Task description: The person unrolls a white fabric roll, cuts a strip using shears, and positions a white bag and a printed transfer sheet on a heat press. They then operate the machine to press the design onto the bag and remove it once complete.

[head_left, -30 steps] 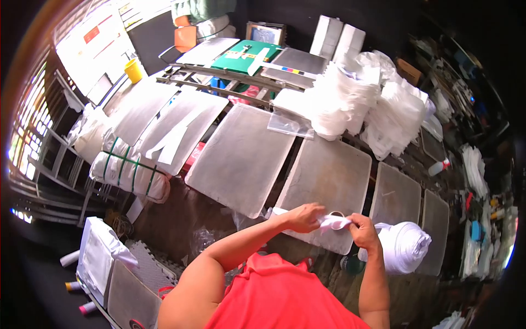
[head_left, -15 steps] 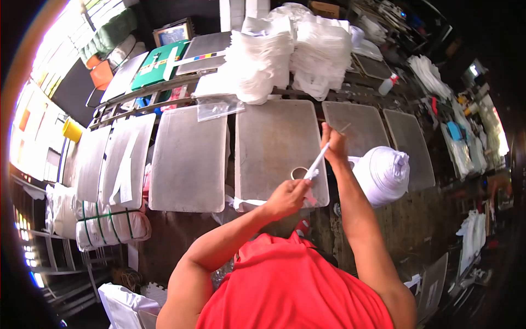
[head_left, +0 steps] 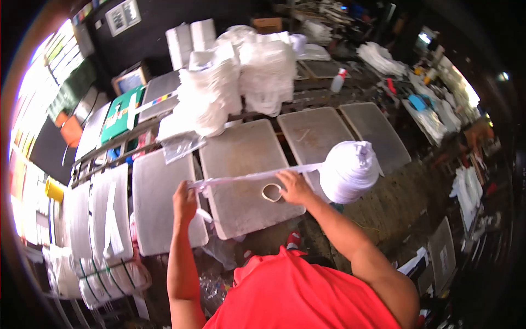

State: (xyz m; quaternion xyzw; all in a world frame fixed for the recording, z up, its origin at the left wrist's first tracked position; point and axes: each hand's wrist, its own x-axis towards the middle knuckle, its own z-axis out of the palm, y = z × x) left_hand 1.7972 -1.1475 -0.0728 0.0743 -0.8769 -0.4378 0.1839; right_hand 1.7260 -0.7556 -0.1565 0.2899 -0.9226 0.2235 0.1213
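Observation:
My left hand (head_left: 184, 200) is closed on the free end of a white fabric strip (head_left: 246, 176). The strip runs taut to the right, up to a big white roll of the same fabric (head_left: 349, 170). My right hand (head_left: 294, 186) lies on the strip near its middle, pressing it over a grey flat board (head_left: 241, 159). A small ring of tape (head_left: 271, 192) sits on that board just left of my right hand. The roll stands at the board's right edge.
Several grey flat boards (head_left: 159, 192) lie side by side across the work surface. Tall stacks of white folded fabric (head_left: 235, 77) rise behind them. A green cutting mat (head_left: 118, 112) and a yellow cup (head_left: 53, 189) are at the left. Bundled white cloth (head_left: 104, 277) lies low left.
My left hand has pulled the strip's end out to the left, so the strip now stretches long from the roll. My right hand dropped onto the strip. The view swung right.

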